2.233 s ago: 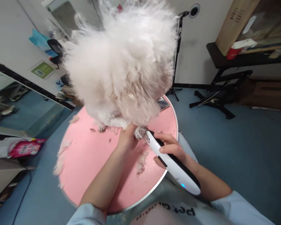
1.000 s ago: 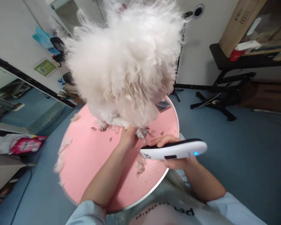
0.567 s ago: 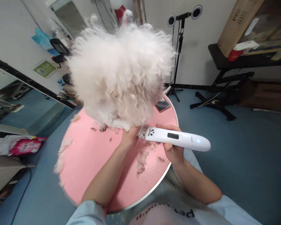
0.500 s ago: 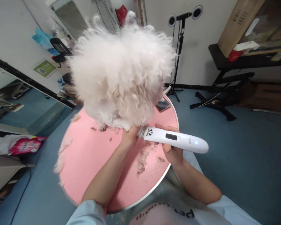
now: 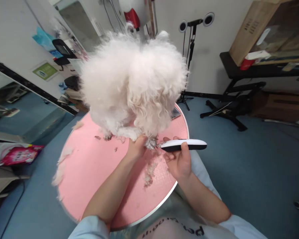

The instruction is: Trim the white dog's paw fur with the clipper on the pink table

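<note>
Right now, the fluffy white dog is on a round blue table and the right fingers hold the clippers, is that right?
Not quite: the table is pink, not blue, as the head view shows. It is round, the fluffy white dog is on it, and the right fingers hold the clippers.

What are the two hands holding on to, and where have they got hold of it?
The left hand holds the dog by a leg, just above the paw; the right hand holds the clipper around its middle.
</note>
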Tool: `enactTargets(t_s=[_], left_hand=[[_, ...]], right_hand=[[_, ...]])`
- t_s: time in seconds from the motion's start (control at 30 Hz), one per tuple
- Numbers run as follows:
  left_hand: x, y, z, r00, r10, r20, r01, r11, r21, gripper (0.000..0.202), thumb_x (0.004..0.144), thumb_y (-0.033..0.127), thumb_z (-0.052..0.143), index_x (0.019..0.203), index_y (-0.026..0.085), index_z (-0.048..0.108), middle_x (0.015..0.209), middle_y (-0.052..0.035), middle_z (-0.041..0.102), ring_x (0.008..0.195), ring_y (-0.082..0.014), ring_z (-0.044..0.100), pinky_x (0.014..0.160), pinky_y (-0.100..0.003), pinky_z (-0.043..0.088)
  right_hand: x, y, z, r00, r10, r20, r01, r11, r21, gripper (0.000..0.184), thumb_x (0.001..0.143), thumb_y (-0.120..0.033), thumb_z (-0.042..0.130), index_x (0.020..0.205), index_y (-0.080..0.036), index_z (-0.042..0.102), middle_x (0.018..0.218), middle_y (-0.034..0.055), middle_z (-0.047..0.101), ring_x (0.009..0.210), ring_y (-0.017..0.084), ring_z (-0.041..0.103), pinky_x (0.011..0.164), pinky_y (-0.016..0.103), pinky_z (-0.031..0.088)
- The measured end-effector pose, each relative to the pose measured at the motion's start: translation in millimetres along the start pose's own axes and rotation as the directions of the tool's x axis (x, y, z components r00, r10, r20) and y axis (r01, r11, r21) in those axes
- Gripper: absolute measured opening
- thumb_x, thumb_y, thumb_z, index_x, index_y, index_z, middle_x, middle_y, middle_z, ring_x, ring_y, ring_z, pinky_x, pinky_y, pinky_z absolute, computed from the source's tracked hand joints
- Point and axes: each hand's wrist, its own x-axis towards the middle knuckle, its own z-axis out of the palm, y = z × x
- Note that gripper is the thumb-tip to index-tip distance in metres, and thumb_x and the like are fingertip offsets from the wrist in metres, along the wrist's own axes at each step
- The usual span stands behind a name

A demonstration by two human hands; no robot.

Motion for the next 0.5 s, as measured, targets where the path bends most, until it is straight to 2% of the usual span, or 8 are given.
enactTargets(t_s=[0.13,0.27,0.4,0.5], left_hand=[[-1,-2,-1.5,1.0,-0.012,-0.01,0.012,1.0,0.012,0.021,0.052,0.024,0.07,0.065,0.014,0.058,0.057,0.0008,0.059,0.051,-0.0127,0.056,0.052,-0.026,0.047],[1,-6,-6.3,1.0,-0.001,0.027,0.0,0.999,0.041,0.018,0.057,0.024,0.069,0.067,0.015,0.058,0.061,-0.0001,0.061,0.05,-0.0119,0.054,0.051,-0.025,0.045],[4,-11,-12.7,0.998,0.032,0.045,-0.037,0.991,0.126,0.02,0.061,0.025,0.069,0.077,0.015,0.063,0.068,-0.002,0.065,0.061,-0.0161,0.061,0.061,-0.029,0.051],[5,-12,-16.0,0.999,0.035,0.025,-0.039,0.974,0.221,0.021,0.063,0.028,0.069,0.077,0.014,0.064,0.068,-0.0048,0.067,0.071,-0.0214,0.065,0.067,-0.033,0.053]], right_hand=[[-1,3,-4,0.998,-0.046,0.045,0.048,0.998,-0.048,0.044,0.064,-0.056,0.08,0.093,-0.029,0.06,0.094,0.0001,0.076,0.047,0.007,0.054,0.048,0.023,0.049],[3,8,-9,0.981,-0.124,0.146,0.142,0.983,-0.119,0.043,0.069,-0.059,0.075,0.095,-0.031,0.056,0.093,-0.0014,0.075,0.057,0.011,0.063,0.046,0.022,0.048],[5,12,-9,0.943,-0.252,0.217,0.293,0.939,-0.182,0.044,0.072,-0.061,0.072,0.1,-0.032,0.052,0.1,0.0001,0.074,0.076,0.017,0.071,0.047,0.023,0.05],[2,15,-8,0.896,-0.349,0.275,0.42,0.869,-0.263,0.048,0.073,-0.061,0.071,0.106,-0.032,0.051,0.109,0.0027,0.071,0.078,0.019,0.071,0.053,0.028,0.055]])
